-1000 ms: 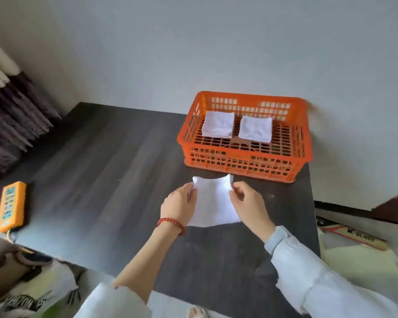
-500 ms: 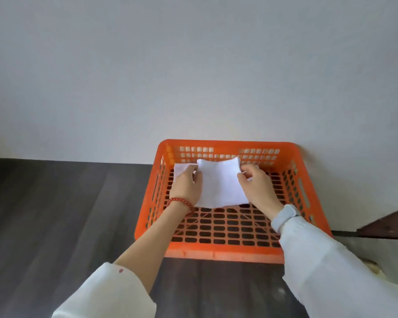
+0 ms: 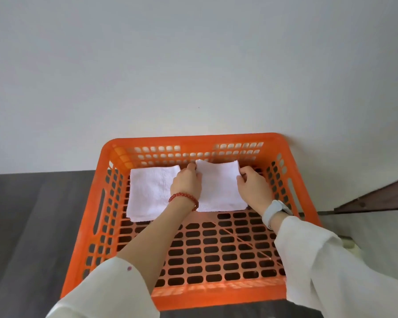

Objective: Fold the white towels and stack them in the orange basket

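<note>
1. Now, against the far wall of the orange basket (image 3: 218,294), a folded white towel (image 3: 149,193) lies in the left rear corner.
2. Just right of it, the left hand (image 3: 186,184) pinches the upper left corner of a second folded towel (image 3: 220,187).
3. Farther right in the basket, the right hand (image 3: 254,188) grips that towel's right edge with curled fingers.
</note>
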Available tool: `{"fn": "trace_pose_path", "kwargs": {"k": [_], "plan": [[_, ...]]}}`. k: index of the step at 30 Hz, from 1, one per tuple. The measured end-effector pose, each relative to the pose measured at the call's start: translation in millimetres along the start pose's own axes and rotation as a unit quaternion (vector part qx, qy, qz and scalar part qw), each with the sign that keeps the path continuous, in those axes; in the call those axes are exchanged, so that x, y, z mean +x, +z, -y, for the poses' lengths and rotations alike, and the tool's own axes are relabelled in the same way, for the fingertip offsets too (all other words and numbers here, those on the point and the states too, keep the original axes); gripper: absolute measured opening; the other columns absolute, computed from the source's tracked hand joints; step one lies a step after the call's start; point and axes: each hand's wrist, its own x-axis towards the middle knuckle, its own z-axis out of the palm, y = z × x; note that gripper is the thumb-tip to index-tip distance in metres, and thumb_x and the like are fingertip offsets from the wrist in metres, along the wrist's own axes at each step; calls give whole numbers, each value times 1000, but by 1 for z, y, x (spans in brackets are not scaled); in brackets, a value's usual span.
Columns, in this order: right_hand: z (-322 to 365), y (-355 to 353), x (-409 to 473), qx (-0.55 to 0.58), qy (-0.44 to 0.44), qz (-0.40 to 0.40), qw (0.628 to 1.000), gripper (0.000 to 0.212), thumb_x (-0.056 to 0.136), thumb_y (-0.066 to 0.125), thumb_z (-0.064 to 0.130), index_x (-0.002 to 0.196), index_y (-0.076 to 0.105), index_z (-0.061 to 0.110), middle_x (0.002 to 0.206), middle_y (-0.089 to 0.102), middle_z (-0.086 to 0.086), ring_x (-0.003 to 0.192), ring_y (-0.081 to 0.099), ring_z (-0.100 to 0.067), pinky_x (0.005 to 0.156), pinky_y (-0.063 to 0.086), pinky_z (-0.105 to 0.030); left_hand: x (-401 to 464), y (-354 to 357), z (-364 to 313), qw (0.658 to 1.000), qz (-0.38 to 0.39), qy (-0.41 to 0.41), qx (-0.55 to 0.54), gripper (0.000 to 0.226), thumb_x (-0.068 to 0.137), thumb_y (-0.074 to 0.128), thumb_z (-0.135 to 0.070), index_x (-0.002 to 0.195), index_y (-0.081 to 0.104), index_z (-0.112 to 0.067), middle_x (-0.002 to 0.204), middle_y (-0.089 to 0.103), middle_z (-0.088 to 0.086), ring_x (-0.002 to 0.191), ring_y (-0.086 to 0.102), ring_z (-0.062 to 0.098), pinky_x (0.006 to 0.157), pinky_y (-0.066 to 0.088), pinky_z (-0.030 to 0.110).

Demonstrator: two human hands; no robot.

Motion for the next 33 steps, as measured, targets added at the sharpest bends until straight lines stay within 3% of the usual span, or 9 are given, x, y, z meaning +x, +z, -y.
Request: {"fn": "trace_pose_path", "kwargs": {"k": [6, 11, 13, 15, 17, 21, 25, 29, 33], "plan": [[-5, 8, -5, -48, -4, -68, 997, 22, 95, 46, 19, 115, 48, 12, 108, 59, -6, 90, 60, -26, 70, 50, -37, -5, 12, 1, 999, -37, 14, 28, 30, 94, 42, -13, 122, 40, -5, 116, 51, 16, 85, 55, 33, 64, 46, 38], [-10, 16, -10, -214, -182, -148, 948, 47, 80, 62, 12, 125, 50, 7, 126, 53, -12, 115, 54, -30, 86, 49, -43, -10, 22, 20, 941, -158, 239, 179, 33, 83, 53, -10, 114, 58, -1, 118, 59, 16, 104, 58, 33, 70, 55, 42], [-12, 20, -11, -272, -215, -98, 933, 51, 83, 59, 20, 131, 47, 7, 141, 44, -12, 131, 40, -27, 102, 37, -48, -14, 22, 24, 923, -105, 246, 275, 47, 90, 31, -26, 125, 53, -3, 135, 50, 12, 125, 48, 26, 91, 46, 43], [-14, 22, -13, -289, -194, -28, 937, 56, 94, 42, 29, 143, 28, 8, 153, 21, -10, 142, 18, -23, 112, 19, -49, -16, 24, 28, 927, -1, 194, 322, 60, 96, 13, -38, 144, 21, -4, 154, 16, 10, 142, 14, 21, 112, 17, 46], [-16, 24, -14, -275, -157, 42, 948, 58, 99, 24, 33, 147, 4, 9, 156, -5, -7, 144, -6, -19, 115, 3, -45, -13, 26, 32, 930, 64, 147, 331, 63, 97, 7, -45, 146, -6, -8, 155, -9, 6, 143, -10, 19, 113, -6, 48], [-13, 17, -18, -262, -130, 109, 950, 58, 99, 17, 36, 147, -9, 15, 154, -21, -6, 141, -19, -20, 115, -3, -43, -11, 20, 27, 919, 61, 150, 361, 64, 96, 7, -49, 146, -7, -12, 156, -10, 4, 142, -15, 21, 109, -16, 52], [5, -11, -27, -187, -136, 44, 972, 52, 98, 30, 26, 146, 14, 12, 156, 0, -7, 144, -4, -24, 116, 10, -40, -27, -9, 16, 931, 1, 160, 328, 58, 97, 18, -44, 147, 5, -18, 156, 0, 2, 143, -10, 22, 108, -14, 55], [31, -55, -62, -27, -140, -18, 990, 38, 96, 38, 17, 134, 44, 11, 139, 46, -6, 130, 39, -20, 108, 34, -33, -70, -48, 0, 962, -37, 146, 230, 50, 97, 31, -36, 144, 20, -23, 154, 11, -1, 143, -2, 20, 113, -4, 52], [52, -102, -128, 67, -136, -43, 987, 33, 97, 40, 14, 127, 52, 11, 127, 56, -1, 119, 51, -16, 92, 35, -17, -136, -84, -16, 978, -86, 161, 99, 45, 96, 38, -32, 139, 36, -20, 149, 28, 2, 140, 19, 20, 114, 17, 43]]}}
